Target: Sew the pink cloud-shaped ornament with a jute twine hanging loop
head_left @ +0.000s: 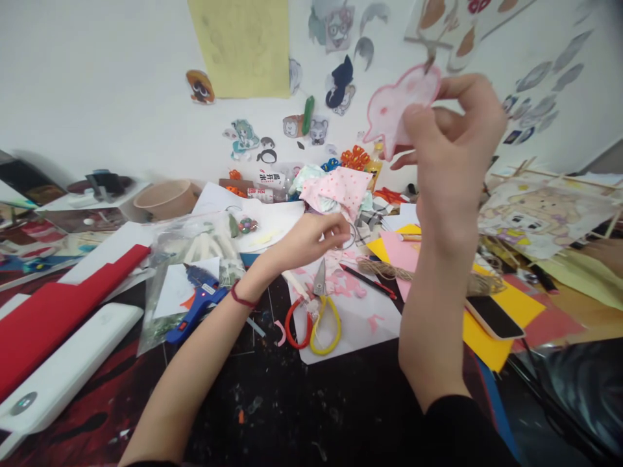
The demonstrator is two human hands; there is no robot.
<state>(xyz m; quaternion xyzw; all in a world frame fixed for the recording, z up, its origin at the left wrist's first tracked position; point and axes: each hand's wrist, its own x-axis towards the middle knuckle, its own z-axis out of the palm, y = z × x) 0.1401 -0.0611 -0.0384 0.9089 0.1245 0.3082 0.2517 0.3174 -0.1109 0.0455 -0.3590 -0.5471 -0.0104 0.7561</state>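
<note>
Pink cut-out raised in the right hand above a crowded bench

The right hand [455,139] grips the pink cut-out [396,107] between thumb and fingers, holding it up in front of the wall [121,97], well above the bench [350,408]. The piece is pale inside with a deeper pink edge, and a pink spot shows on its face (part of it is covered by the thumb).

The left hand [314,241] is lower, over the middle of the bench, its fingers bent and partly curled. A thin dark ring [351,237] shows right by its fingertips; whether they are closed on it, I cannot tell. A dark red band [242,295] circles that wrist.

Just below the left hand lie scissors [327,324] with one red and one yellow handle, resting partly on a white sheet [365,331]. Pink scraps [374,322] are scattered on that sheet, and a dark pen [368,281] with a red end lies across it. To the left is a blue glue gun [202,308] (a small light glows on its body). Twine [389,267] lies to the right of the pen, and farther right a phone [495,316] rests on yellow paper [487,344]. Behind the left hand sits a bunched pink cloth [335,188] with red dots.
</note>
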